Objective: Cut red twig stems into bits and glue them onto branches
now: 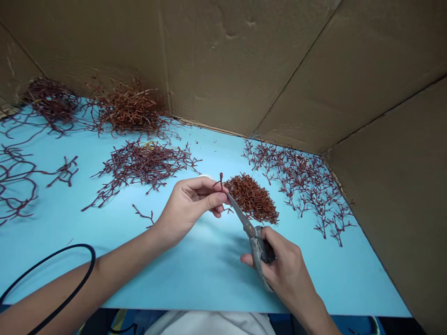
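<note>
My left hand (190, 204) pinches a small reddish-brown branched sprig (221, 181) between thumb and fingers, its tip sticking upward. My right hand (283, 265) grips a pair of grey metal scissors (256, 244), whose blade tips reach the left fingertips. Just beyond the blades lies a compact heap of short reddish-brown cut pieces (250, 199). Whether the blades stand open or closed is hard to see, because the fingers cover part of them.
Loose piles of dried reddish branches (143, 164) (296, 186) (127, 109) lie across a light blue board (209, 284). Brown cardboard walls (244, 60) rise behind and to the right. A black cord (52, 279) loops near my left forearm.
</note>
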### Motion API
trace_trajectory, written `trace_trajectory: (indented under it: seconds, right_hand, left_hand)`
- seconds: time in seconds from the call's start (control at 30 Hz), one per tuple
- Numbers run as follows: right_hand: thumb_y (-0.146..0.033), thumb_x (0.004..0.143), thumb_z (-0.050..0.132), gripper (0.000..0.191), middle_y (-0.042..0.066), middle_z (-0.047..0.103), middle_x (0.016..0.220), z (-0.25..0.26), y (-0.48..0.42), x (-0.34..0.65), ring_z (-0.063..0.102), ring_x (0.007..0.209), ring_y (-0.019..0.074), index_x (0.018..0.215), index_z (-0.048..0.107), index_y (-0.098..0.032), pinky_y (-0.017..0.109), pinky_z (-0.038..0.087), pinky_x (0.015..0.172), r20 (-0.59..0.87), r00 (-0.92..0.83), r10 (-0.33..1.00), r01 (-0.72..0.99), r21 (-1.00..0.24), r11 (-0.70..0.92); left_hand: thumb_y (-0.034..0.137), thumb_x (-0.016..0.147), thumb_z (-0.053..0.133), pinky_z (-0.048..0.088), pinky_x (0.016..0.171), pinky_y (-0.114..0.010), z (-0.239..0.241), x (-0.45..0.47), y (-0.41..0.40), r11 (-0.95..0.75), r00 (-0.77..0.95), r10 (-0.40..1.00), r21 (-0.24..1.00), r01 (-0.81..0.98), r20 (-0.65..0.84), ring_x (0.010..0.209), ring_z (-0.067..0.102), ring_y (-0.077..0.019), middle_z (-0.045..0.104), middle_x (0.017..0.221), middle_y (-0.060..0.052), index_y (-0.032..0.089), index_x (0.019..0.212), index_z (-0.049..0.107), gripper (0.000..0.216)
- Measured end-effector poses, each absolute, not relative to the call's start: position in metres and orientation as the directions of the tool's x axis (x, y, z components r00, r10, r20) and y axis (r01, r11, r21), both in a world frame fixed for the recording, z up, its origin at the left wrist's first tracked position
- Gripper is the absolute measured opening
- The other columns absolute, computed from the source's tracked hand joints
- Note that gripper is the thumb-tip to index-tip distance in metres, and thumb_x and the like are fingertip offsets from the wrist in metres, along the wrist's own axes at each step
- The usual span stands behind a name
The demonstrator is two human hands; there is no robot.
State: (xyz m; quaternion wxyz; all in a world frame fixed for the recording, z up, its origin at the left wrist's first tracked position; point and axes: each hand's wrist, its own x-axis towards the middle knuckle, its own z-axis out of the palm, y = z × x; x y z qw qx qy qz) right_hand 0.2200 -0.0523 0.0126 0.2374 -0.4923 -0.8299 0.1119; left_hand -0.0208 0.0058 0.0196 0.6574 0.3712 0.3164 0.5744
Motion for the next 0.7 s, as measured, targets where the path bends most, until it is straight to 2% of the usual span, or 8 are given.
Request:
trace_trajectory:
  seconds: [0.3,0.53,0.7]
  right_hand:
    - [-0.062,0.103,0.056,0.049,-0.009,0.040,0.060,0.0157,-0.0494,0.2209,0.034,0.049,0.0088,0.074,0.041,-0.025,0.020,0.032,0.044,0.342,-0.427,0.837,0.774,-0.340,0.534]
    - [-0.065,0.103,0.053,0.050,-0.009,0.036,0.059,0.0174,-0.0471,0.2222,0.033,0.048,0.0085,0.075,0.041,-0.025,0.020,0.032,0.042,0.407,-0.362,0.838,0.736,-0.427,0.525]
    - [-0.068,0.101,0.055,0.051,-0.009,0.038,0.062,0.0141,-0.0477,0.2243,0.035,0.049,0.0082,0.077,0.041,-0.025,0.020,0.034,0.044,0.452,-0.393,0.800,0.770,-0.313,0.555]
  left_hand:
    - [0.030,0.070,0.098,0.057,0.055,-0.020,0.0211,-0.0216,0.0056,0.062,0.117,0.993,0.888,-0.455,-0.010,0.055,0.066,-0.0099,0.074,0.076,-0.001,0.015,0.076,0.079,0.025]
    - [0.030,0.076,0.095,0.057,0.057,-0.019,0.0215,-0.0213,0.0039,0.080,0.140,0.990,0.868,-0.490,-0.012,0.057,0.066,-0.0092,0.075,0.074,-0.003,0.014,0.076,0.080,0.022]
    - [0.032,0.081,0.093,0.057,0.056,-0.016,0.0210,-0.0213,0.0044,0.106,0.216,0.976,0.815,-0.570,0.024,0.059,0.067,-0.0084,0.076,0.074,-0.002,0.017,0.082,0.083,0.018]
